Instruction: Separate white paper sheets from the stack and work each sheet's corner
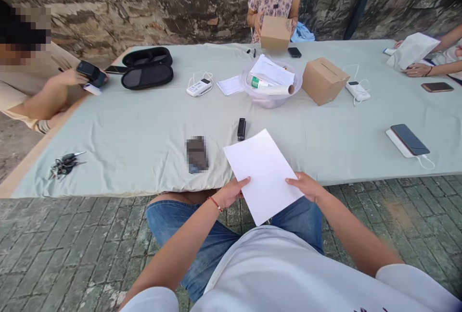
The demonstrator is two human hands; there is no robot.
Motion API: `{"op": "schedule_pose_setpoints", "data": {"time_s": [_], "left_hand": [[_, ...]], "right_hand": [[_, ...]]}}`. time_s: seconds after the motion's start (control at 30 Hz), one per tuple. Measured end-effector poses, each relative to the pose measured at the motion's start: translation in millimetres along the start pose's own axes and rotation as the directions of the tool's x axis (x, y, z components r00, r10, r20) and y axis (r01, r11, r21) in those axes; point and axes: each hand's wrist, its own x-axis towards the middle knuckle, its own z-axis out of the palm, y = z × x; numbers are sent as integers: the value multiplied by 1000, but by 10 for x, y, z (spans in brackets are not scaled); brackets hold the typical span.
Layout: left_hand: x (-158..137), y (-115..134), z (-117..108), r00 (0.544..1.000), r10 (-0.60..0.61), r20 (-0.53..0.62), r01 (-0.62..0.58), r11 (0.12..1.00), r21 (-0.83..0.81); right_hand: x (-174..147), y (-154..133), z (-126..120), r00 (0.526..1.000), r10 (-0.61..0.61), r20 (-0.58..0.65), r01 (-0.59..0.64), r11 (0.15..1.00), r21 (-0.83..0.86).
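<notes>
Between my two hands is a blank white sheet of paper (265,175), tilted, its far part over the table's near edge and its near corner above my lap. My left hand (231,193) grips its left edge, thumb on top and fingers hidden beneath. On the right edge, my right hand (305,185) pinches the paper the same way. Just beyond the sheet lies a small black stapler (241,129). A dark, pixel-blurred object (197,154) rests to its left on the cloth.
A plastic basin (272,100) holds papers and rolls, beside a cardboard box (323,81). Keys (67,165) lie left, a phone on a white power bank (407,140) right. An open black case (147,76) stands farther back. Three other people sit around the table, handling things.
</notes>
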Motion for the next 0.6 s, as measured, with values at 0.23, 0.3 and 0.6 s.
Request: {"op": "schedule_pose_setpoints", "data": {"time_s": [0.23, 0.3, 0.6], "left_hand": [[120, 49, 103, 987, 134, -84, -153, 948, -278], [174, 188, 146, 979, 165, -118, -192, 939, -284], [401, 663, 256, 943, 330, -38, -329, 944, 28]], "right_hand": [[-377, 749, 130, 995, -60, -80, 64, 997, 39], [-388, 758, 141, 991, -102, -82, 105, 994, 34], [61, 64, -185, 935, -295, -197, 248, 940, -233]]}}
